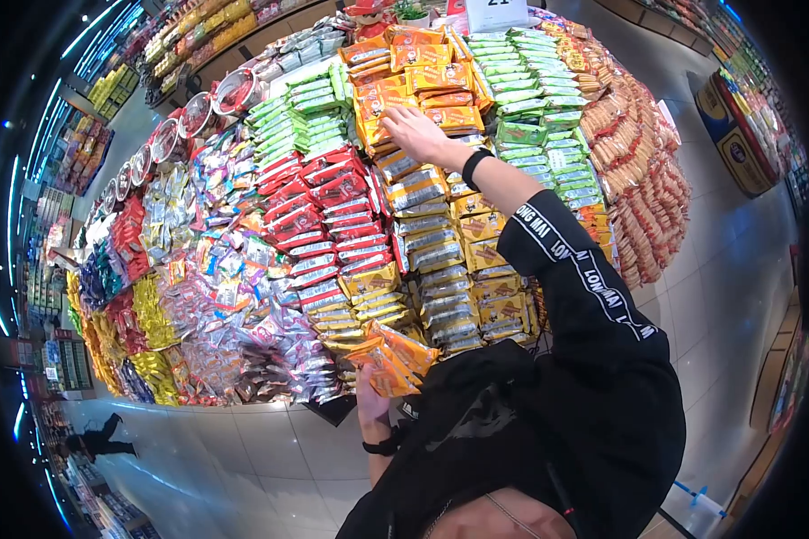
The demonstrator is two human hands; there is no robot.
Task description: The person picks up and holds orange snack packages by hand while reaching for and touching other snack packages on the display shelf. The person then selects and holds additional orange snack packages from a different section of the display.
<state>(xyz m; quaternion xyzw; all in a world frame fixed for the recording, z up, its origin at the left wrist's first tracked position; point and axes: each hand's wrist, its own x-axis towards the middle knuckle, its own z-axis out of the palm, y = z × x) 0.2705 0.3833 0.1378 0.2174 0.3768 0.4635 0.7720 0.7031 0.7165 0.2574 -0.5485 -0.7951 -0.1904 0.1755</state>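
My left hand (369, 402) is low in front of my body, closed around a few orange snack packets (391, 359) fanned out at the near edge of the display. My right hand (413, 135) reaches to the far part of the display. Its fingers are stretched out over an orange snack packet (382, 97) in the upper stack, and I see nothing gripped in them. More orange packets (422, 56) lie stacked just beyond. Below my right wrist run rows of yellow packets (420, 189), with red packets (340, 190) to their left.
Green packets (515, 76) flank the orange stack. Brown snack packs (634, 153) pile up at the right, small wrapped sweets (234, 296) at the left. Round tubs (196, 114) line the far left edge. A sign (497, 13) stands at the back. Another person (99, 440) is far off at lower left.
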